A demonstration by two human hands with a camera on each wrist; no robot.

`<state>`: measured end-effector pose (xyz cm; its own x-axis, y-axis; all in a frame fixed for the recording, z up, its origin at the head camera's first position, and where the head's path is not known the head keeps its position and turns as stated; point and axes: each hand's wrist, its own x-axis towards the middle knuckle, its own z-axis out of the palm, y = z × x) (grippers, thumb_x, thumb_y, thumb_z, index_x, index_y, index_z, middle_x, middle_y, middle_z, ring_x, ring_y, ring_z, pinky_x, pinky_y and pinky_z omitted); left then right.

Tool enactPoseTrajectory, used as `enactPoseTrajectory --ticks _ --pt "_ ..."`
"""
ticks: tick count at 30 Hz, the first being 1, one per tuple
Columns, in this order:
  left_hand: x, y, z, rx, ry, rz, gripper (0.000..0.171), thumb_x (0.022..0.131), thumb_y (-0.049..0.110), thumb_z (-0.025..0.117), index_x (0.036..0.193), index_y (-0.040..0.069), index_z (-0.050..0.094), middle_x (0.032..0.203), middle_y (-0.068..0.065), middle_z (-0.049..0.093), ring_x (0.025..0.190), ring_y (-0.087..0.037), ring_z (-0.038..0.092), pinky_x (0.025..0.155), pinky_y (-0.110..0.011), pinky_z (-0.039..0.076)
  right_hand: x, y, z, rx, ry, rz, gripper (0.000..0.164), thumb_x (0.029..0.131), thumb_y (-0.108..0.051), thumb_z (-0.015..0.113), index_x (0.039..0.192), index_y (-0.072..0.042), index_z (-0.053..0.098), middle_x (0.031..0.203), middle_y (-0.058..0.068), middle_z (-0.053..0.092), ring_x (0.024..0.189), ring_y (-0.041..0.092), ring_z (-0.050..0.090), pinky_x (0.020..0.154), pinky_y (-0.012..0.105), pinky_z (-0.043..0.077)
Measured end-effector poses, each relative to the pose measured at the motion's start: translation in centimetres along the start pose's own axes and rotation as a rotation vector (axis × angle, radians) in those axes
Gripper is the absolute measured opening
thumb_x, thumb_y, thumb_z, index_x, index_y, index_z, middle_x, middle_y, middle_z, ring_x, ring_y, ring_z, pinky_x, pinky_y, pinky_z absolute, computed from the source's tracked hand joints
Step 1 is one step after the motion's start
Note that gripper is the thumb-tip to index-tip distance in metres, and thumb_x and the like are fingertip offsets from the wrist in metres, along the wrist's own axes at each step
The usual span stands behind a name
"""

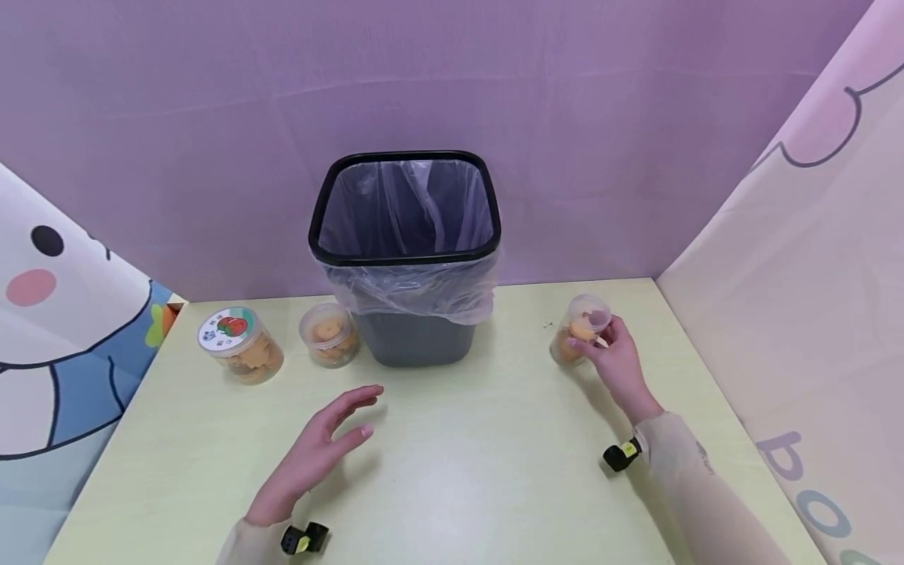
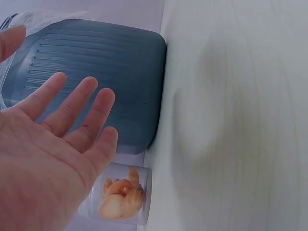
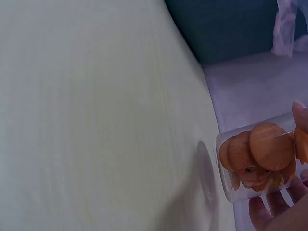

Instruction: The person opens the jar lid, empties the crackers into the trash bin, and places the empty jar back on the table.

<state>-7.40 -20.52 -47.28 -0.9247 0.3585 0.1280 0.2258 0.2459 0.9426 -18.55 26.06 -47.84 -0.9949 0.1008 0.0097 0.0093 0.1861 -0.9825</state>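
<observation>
the right hand (image 1: 619, 367) grasps the tall, clear plastic cylinder of round, orange-brown biscuits (image 1: 566, 347), thumb on one side and fingers on the other. this cylinder is at the right of the pale yellow-green desk (image 1: 452, 479), well apart from the grey plastic bin with a black rim (image 1: 415, 343); whether its base touches the surface, i cannot tell. nor can i make out whether its top is capped, so it seems wise to treat it as open and keep it upright.

hold it with even, light pressure: the thin-looking wall could flex under a hard pinch, and smooth plastic may slip in a loose one. a grip lower round the body would probably steady it better, keeping the fingers off the mouth. tilt slowly if at all, since loose biscuits may slide together.

the left hand (image 1: 319, 449) is released, fingers spread above the surface and holding nothing; it could support the base. mind its elbow room: the squat, clear plastic tub of biscuits (image 1: 332, 345) stands just beside the bin, with the clear jar under a white, fruit-printed lid (image 1: 253, 357) farther left.
</observation>
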Motion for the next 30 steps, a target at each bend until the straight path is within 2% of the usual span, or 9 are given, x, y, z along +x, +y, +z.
enactPoseTrajectory --ticks 3,6,13,15,23,27,30 --pt "0.2 0.0 0.1 -0.002 -0.006 0.013 0.048 0.099 0.010 0.063 0.144 0.012 0.050 0.146 -0.009 0.051 0.133 -0.032 0.047 0.113 -0.029 0.028 -0.9 -0.2 0.7 -0.007 -0.034 -0.027 0.076 0.086 -0.012 0.079 0.147 0.001 0.035 0.146 0.018 0.045 0.137 0.031 0.040 0.112 0.045 0.036" --pt "0.4 0.1 0.2 -0.008 -0.008 0.029 0.049 0.097 0.008 0.064 0.144 0.011 0.050 0.146 -0.009 0.051 0.133 -0.033 0.047 0.112 -0.024 0.028 -1.7 -0.2 1.5 -0.014 -0.062 -0.041 0.074 0.085 -0.012 0.080 0.144 0.001 0.038 0.143 0.017 0.047 0.135 0.028 0.042 0.112 0.044 0.035" --pt "0.9 0.0 0.6 -0.014 -0.024 0.049 0.068 0.084 -0.001 0.078 0.144 0.012 0.049 0.145 -0.013 0.051 0.132 -0.033 0.048 0.110 -0.028 0.033 -3.6 -0.8 3.0 0.010 -0.141 -0.037 0.070 0.085 -0.009 0.080 0.141 0.002 0.040 0.138 0.018 0.051 0.122 0.019 0.052 0.099 0.024 0.046" --pt "1.1 -0.1 0.8 -0.020 -0.034 0.060 0.073 0.081 -0.001 0.080 0.145 0.011 0.048 0.145 -0.014 0.050 0.132 -0.033 0.047 0.109 -0.030 0.035 -4.1 -1.0 3.4 0.027 -0.167 -0.041 0.070 0.084 -0.008 0.080 0.141 0.002 0.040 0.138 0.019 0.051 0.121 0.018 0.054 0.096 0.022 0.047" --pt "1.4 0.0 1.4 -0.029 -0.056 0.110 0.075 0.079 -0.004 0.081 0.144 0.007 0.047 0.143 -0.010 0.052 0.129 -0.036 0.049 0.106 -0.037 0.039 -6.2 -1.3 4.9 0.031 -0.254 -0.089 0.070 0.082 -0.007 0.082 0.140 -0.001 0.044 0.137 0.017 0.051 0.125 0.029 0.052 0.096 0.026 0.049" --pt "1.6 0.2 1.9 -0.041 -0.063 0.105 0.075 0.078 -0.003 0.082 0.144 0.008 0.048 0.143 -0.015 0.051 0.129 -0.034 0.049 0.107 -0.039 0.038 -7.4 -1.4 5.9 0.025 -0.303 -0.117 0.072 0.079 -0.008 0.084 0.140 -0.004 0.046 0.138 0.015 0.052 0.125 0.032 0.053 0.098 0.032 0.049" --pt "1.7 0.4 2.3 -0.052 -0.071 0.094 0.076 0.076 -0.003 0.083 0.143 0.009 0.049 0.143 -0.013 0.052 0.130 -0.033 0.049 0.108 -0.041 0.038 -8.2 -1.5 6.6 0.003 -0.327 -0.144 0.072 0.077 -0.009 0.086 0.138 -0.006 0.048 0.136 0.012 0.054 0.125 0.031 0.053 0.101 0.035 0.046"
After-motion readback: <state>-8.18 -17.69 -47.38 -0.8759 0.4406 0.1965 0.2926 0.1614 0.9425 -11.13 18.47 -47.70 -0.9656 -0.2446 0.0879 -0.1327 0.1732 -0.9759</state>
